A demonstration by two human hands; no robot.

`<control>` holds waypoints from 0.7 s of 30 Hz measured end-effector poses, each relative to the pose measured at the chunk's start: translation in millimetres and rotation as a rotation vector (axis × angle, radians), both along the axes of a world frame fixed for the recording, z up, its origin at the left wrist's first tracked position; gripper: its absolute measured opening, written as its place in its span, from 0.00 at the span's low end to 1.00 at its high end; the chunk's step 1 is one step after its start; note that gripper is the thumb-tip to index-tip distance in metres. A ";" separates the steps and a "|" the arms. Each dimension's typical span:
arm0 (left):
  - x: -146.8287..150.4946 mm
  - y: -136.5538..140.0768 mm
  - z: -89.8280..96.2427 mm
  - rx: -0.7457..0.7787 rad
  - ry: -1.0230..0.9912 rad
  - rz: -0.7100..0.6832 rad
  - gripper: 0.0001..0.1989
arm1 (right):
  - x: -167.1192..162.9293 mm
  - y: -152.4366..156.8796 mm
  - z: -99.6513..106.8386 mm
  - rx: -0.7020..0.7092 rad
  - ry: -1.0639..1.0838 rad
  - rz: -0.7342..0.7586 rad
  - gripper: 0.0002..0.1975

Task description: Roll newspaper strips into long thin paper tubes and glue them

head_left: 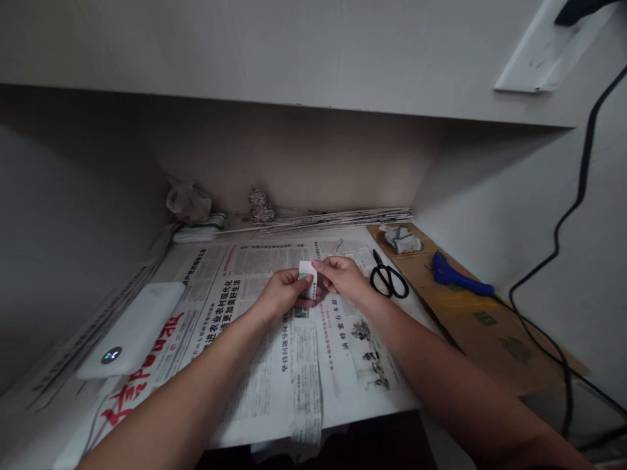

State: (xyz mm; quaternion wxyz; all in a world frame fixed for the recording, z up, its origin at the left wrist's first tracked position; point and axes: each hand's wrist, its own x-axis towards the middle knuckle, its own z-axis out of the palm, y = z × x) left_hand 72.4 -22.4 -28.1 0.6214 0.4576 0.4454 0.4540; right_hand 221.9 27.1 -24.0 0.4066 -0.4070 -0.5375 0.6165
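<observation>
A long strip of newspaper (307, 372) runs from my hands down past the front edge of the newspaper-covered table. Its top end shows a pale blank patch and looks folded over. My left hand (283, 291) pinches this end from the left, thumb on top. From the right, my right hand (341, 277) grips the upper corner between thumb and fingers. Both hands are close together above the newspaper sheets (255, 385). Black-handled scissors (388, 277) lie just right of my right hand, and their blades point away from me.
A blue glue gun (460, 275) with a black cord rests on cardboard (477, 333) at the right, near a crumpled cloth-like piece (402, 239). At left lies a white power bank (134, 329). Thin paper rods (337, 220), a plastic bag (189, 202) and a cone-shaped object (260, 206) line the back.
</observation>
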 end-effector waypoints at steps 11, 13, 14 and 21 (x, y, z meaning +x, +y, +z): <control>-3.1 0.9 3.2 -0.059 -0.061 -0.029 0.16 | 11.5 10.3 -5.2 0.017 -0.007 0.196 0.19; -2.9 1.2 2.3 -0.047 -0.053 -0.031 0.16 | 9.9 9.2 -5.3 0.021 -0.009 0.195 0.19; -2.9 1.3 1.6 -0.039 -0.048 -0.032 0.17 | 9.6 8.8 -5.0 0.022 -0.012 0.191 0.19; -2.6 1.5 1.3 -0.033 -0.027 -0.024 0.17 | 9.6 6.7 -0.7 0.023 -0.048 0.163 0.17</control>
